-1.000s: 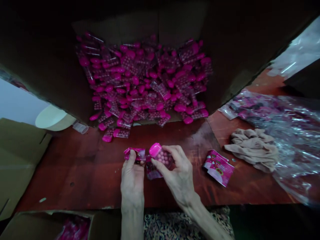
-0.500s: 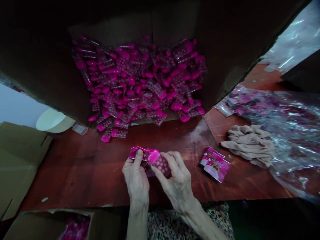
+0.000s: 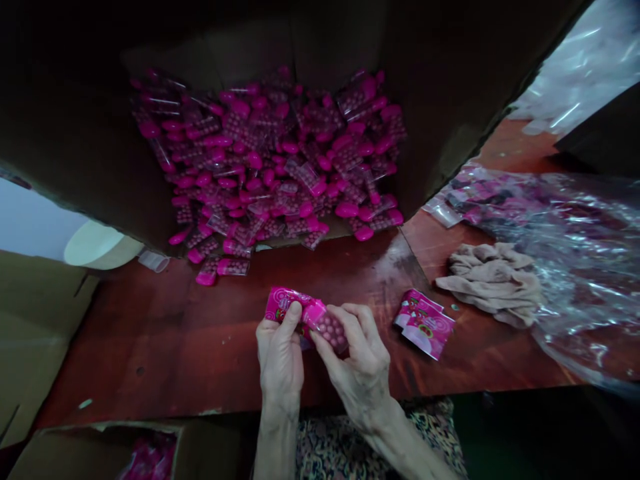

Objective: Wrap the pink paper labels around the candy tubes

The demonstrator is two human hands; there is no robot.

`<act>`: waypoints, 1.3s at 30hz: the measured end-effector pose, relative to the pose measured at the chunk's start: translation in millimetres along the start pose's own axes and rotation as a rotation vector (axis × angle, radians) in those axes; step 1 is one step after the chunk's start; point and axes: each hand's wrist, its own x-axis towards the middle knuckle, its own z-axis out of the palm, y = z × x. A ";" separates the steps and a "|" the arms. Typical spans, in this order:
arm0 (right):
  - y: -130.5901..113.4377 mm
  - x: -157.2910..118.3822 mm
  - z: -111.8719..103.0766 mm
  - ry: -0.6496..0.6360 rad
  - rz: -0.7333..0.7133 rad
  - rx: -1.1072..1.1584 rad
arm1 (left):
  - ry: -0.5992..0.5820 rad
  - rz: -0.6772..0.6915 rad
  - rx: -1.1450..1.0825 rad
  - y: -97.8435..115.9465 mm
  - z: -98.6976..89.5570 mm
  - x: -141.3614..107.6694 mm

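My left hand [image 3: 281,357] pinches a pink printed wrapper [image 3: 278,301] between thumb and fingers. In my right hand [image 3: 361,360] is a small clear bottle of pink beads [image 3: 331,328] with a bright pink cap, lying on its side, cap toward the wrapper. The cap end meets the wrapper's right part; whether it is inside cannot be made out. Both hands are above the red-brown table [image 3: 190,353]. To their right, a few more pink wrappers [image 3: 425,327] lie overlapping on the table.
A large cardboard box [image 3: 430,127] lies open toward me, heaped with similar bottles [image 3: 270,167], some spilling out. A crumpled cloth [image 3: 493,280] and a clear plastic bag [image 3: 585,267] are at right, a pale bowl [image 3: 100,245] at left. A lower carton [image 3: 100,443] holds pink packets.
The wrapper in my left hand now shows more of its printed face, and the bottle is still against it. Both hands have shifted slightly right; the whole view has moved a little.
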 end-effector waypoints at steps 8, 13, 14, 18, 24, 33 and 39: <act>-2.5 -6.7 2.7 -0.016 0.008 0.064 | 0.023 -0.062 -0.046 -5.0 -2.2 -0.1; -1.3 -1.5 0.0 0.008 0.050 0.107 | -0.081 -0.073 0.011 -4.7 -5.5 -1.2; -1.4 -0.9 -0.9 0.012 0.058 0.115 | -0.091 -0.064 0.032 -4.0 -6.1 -1.6; -0.7 -2.4 -3.6 -0.019 0.050 0.154 | -0.064 -0.044 0.104 0.9 -9.9 -2.6; 7.9 -2.1 -5.4 -0.088 0.088 0.289 | -0.067 -0.116 -0.002 -0.6 -12.0 -3.2; 2.9 -11.3 -0.4 -0.015 0.479 0.670 | -0.107 -0.097 0.014 -13.5 -3.1 -13.8; 6.1 -17.3 3.9 0.034 0.173 0.395 | -0.152 -0.136 -0.010 -13.8 -5.9 -13.4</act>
